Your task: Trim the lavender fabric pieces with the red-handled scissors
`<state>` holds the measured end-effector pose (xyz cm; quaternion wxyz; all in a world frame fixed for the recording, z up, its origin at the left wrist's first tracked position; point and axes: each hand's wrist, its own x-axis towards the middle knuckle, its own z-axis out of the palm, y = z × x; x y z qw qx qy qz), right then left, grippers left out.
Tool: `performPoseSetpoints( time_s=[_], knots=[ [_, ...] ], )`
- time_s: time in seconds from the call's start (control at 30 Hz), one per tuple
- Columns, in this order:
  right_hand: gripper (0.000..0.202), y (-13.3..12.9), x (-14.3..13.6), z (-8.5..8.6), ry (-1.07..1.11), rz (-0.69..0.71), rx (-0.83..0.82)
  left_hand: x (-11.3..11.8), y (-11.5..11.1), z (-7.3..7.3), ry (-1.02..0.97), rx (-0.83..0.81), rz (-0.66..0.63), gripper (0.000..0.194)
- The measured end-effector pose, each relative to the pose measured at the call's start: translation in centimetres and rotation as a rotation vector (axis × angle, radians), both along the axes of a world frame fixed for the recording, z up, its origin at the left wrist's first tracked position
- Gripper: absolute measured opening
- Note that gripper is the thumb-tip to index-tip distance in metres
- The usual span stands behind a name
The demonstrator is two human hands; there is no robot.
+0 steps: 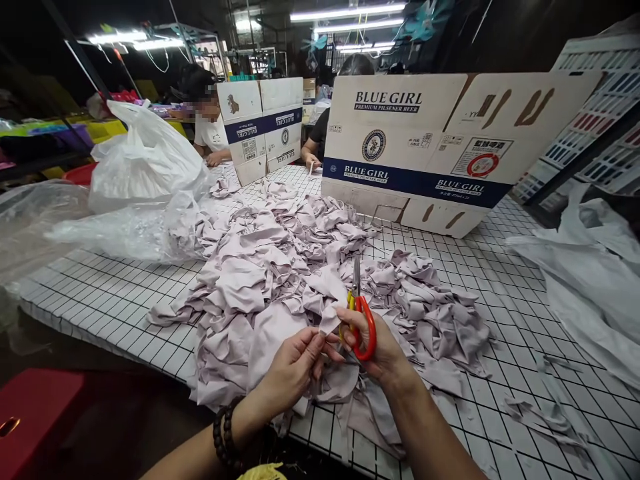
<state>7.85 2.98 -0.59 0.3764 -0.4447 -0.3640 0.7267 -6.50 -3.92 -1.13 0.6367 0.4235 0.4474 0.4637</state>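
Observation:
A big heap of pale lilac fabric pieces (pixel 280 267) lies across the white grid-patterned table (pixel 115 300). My left hand (pixel 295 367), a bead bracelet on its wrist, pinches the edge of one lilac fabric piece (pixel 331 319) lifted off the heap. My right hand (pixel 377 347) grips red-and-yellow handled scissors (pixel 361 313), blades pointing up and away, right beside that pinched piece. Both hands hover over the near edge of the pile.
A large "Blue Girl" cardboard box (pixel 425 147) stands behind the heap, a smaller one (pixel 263 127) further back. Plastic bags (pixel 140 160) lie at left, white fabric (pixel 590 280) at right. Two people sit at the far side. A red stool (pixel 35 413) is below left.

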Motion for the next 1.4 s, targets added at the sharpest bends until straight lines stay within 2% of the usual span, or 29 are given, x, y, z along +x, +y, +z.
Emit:
performPoseSetpoints(
  time_s=[0.07,0.17,0.27,0.4,0.5,0.57,0.67,0.77,1.0,1.4],
  knots=[
    [0.035,-0.3,-0.2,-0.1,-0.014,0.024,0.004,-0.3,0.3,0.8,0.161,0.138,0.013,0.045],
    [0.035,-1.0,-0.7,-0.5,-0.052,0.060,0.019,-0.7,0.6,2.2,0.429,0.400,0.116,0.038],
    [0.038,-1.5,-1.0,-0.8,-0.093,0.091,0.036,-0.8,0.9,3.1,0.466,0.526,0.126,0.036],
    [0.043,-1.7,0.3,-0.6,-0.160,0.098,0.084,-0.2,1.5,2.6,0.159,0.367,-0.021,0.036],
    [0.038,-2.3,3.0,0.6,-0.285,0.066,0.151,0.3,1.8,2.0,0.022,0.252,-0.034,0.034],
    [0.034,-3.2,4.8,1.8,-0.514,0.097,0.283,0.4,1.9,1.9,0.065,0.256,-0.019,0.034],
    [0.030,-4.6,6.3,3.5,-0.891,0.225,0.510,0.4,2.1,2.0,0.198,0.327,-0.039,0.036],
    [0.031,-5.3,6.1,4.4,-1.050,0.283,0.593,0.3,2.2,2.2,0.314,0.387,-0.091,0.035],
    [0.034,-5.0,5.2,5.0,-1.178,0.287,0.665,-0.3,2.1,2.5,0.405,0.518,-0.207,0.029],
    [0.024,-4.7,4.9,4.9,-1.174,0.265,0.767,-0.8,2.2,2.5,0.365,0.465,-0.227,0.033]
  ],
)
